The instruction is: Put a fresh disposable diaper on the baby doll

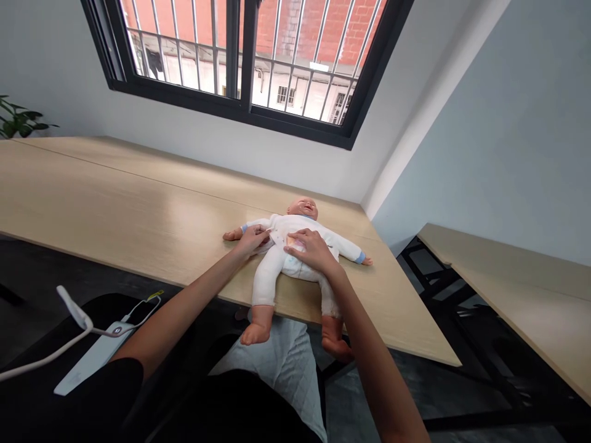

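A baby doll (300, 224) lies on its back, dressed in a white outfit with blue cuffs, its head toward the window and its feet past the table's near edge. The outfit is opened at the waist, and a white diaper (300, 269) shows between the legs. My left hand (255, 239) is closed at the doll's hip, fingertips pinching a white flap (277, 236). Over the belly, my right hand (313, 248) is bent with its thumb and fingers at the diaper's upper front edge. Part of the diaper is hidden beneath that hand.
The doll lies on a light wooden table (138, 191) against the wall under a barred window (244, 104). To the right stands another table (508, 264) across a gap. A white device with a cable (99, 357) rests at lower left. A plant (21, 120) shows far left.
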Available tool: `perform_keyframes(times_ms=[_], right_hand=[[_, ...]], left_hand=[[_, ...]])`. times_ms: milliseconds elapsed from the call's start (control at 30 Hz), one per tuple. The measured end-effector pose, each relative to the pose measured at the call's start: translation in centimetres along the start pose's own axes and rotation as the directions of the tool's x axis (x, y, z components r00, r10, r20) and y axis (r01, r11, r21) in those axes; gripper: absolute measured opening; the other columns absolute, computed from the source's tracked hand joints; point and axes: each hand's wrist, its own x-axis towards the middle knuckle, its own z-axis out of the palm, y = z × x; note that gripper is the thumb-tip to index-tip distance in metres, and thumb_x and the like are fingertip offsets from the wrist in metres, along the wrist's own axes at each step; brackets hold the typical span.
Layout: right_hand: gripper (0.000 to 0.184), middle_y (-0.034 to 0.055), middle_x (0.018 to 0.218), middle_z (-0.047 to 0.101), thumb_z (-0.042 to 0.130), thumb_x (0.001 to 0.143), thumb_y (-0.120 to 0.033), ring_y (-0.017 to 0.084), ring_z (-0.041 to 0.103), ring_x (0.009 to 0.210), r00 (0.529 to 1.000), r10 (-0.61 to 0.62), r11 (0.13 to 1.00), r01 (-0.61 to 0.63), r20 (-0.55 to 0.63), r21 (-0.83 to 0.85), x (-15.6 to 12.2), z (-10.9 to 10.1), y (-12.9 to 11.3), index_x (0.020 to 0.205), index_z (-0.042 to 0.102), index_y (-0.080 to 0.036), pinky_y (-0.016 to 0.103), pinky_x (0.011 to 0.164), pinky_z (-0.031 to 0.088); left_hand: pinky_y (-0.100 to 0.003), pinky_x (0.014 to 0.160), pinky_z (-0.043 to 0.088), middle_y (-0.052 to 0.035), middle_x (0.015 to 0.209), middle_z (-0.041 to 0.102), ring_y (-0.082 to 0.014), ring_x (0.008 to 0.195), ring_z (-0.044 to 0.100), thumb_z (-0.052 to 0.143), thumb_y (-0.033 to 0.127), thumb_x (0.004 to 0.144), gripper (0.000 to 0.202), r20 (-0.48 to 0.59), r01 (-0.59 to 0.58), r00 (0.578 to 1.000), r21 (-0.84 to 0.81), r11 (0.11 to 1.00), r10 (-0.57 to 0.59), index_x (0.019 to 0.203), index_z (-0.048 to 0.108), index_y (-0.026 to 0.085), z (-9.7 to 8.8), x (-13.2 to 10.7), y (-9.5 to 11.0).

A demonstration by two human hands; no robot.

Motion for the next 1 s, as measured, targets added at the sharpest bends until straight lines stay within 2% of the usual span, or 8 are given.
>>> perform_keyframes(times_ms=[133,267,400,467,567,700,800,1000], right_hand=[[0.044,0.0054,0.127,0.058,0.059,0.089,-0.048,0.027,0.047,0.115,0.999,0.041,0.997,-0.040,0.020,-0.060,0.0,0.2,-0.5,0.125,0.065,-0.025,0.039,0.102,0.034],[0.034,0.0062,0.129,0.054,0.050,0.093,-0.043,0.030,0.045,0.114,0.988,0.151,0.966,-0.139,0.041,-0.220,0.3,0.1,-1.7,0.121,0.066,-0.031,0.044,0.093,0.037],[0.034,0.0095,0.126,0.055,0.041,0.096,-0.039,0.030,0.046,0.111,0.980,0.199,0.931,-0.183,0.017,-0.315,0.6,0.5,-2.5,0.113,0.069,-0.028,0.045,0.088,0.038],[0.036,0.0116,0.126,0.054,0.039,0.097,-0.038,0.029,0.046,0.110,0.976,0.214,0.919,-0.212,-0.030,-0.333,0.7,0.9,-2.7,0.115,0.068,-0.027,0.045,0.088,0.038],[0.036,0.0139,0.126,0.053,0.038,0.098,-0.037,0.030,0.045,0.110,0.970,0.224,0.901,-0.243,-0.095,-0.358,0.8,1.5,-2.9,0.118,0.066,-0.026,0.045,0.087,0.038],[0.035,0.0149,0.126,0.051,0.039,0.098,-0.036,0.030,0.045,0.111,0.968,0.235,0.891,-0.251,-0.088,-0.378,1.1,1.9,-3.0,0.116,0.066,-0.023,0.046,0.089,0.038],[0.033,0.0151,0.127,0.051,0.041,0.095,-0.031,0.031,0.044,0.114,0.965,0.258,0.896,-0.258,-0.047,-0.361,1.5,1.9,-2.7,0.116,0.066,-0.020,0.046,0.090,0.038],[0.040,0.0121,0.131,0.049,0.048,0.091,-0.032,0.031,0.045,0.116,0.956,0.294,0.940,-0.294,-0.027,-0.175,1.2,1.7,-1.6,0.129,0.060,-0.027,0.045,0.092,0.039]], left_hand=[[-0.025,0.058,0.040,-0.0011,0.066,0.052,-0.0135,0.063,0.049,0.070,0.048,0.071,0.037,-0.109,-0.042,0.993,-0.029,0.999,0.039,0.071,0.049,0.018,0.3,0.0,0.5],[-0.024,0.058,0.040,-0.0002,0.065,0.051,-0.0125,0.061,0.048,0.062,0.046,0.077,0.033,-0.241,-0.061,0.969,-0.045,0.997,0.049,0.071,0.044,0.019,0.6,0.2,0.6],[-0.024,0.056,0.038,0.0004,0.064,0.048,-0.0125,0.058,0.045,0.057,0.048,0.076,0.033,-0.275,-0.061,0.960,-0.028,0.998,0.051,0.069,0.041,0.020,0.7,0.2,0.6],[-0.024,0.056,0.036,0.0012,0.063,0.046,-0.0124,0.058,0.044,0.061,0.048,0.074,0.034,-0.231,-0.083,0.970,-0.003,0.997,0.080,0.068,0.043,0.019,1.1,-0.2,1.0],[-0.025,0.059,0.037,0.0007,0.063,0.048,-0.0143,0.063,0.047,0.065,0.045,0.073,0.032,-0.058,-0.147,0.986,0.099,0.984,0.153,0.068,0.049,0.019,1.9,-1.2,2.1],[-0.032,0.071,0.041,-0.0027,0.071,0.056,-0.0195,0.072,0.052,0.058,0.043,0.082,0.026,0.138,-0.346,0.938,0.305,0.887,0.319,0.071,0.054,0.019,2.4,-2.1,3.1],[-0.037,0.079,0.043,-0.0062,0.077,0.061,-0.0236,0.077,0.056,0.054,0.043,0.086,0.028,0.232,-0.412,0.907,0.320,0.853,0.352,0.071,0.058,0.020,2.6,-2.1,3.3],[-0.044,0.085,0.043,-0.0103,0.086,0.066,-0.0302,0.084,0.059,0.056,0.036,0.085,0.022,0.243,-0.418,0.905,0.348,0.839,0.349,0.080,0.069,0.019,3.2,-1.4,2.8]])
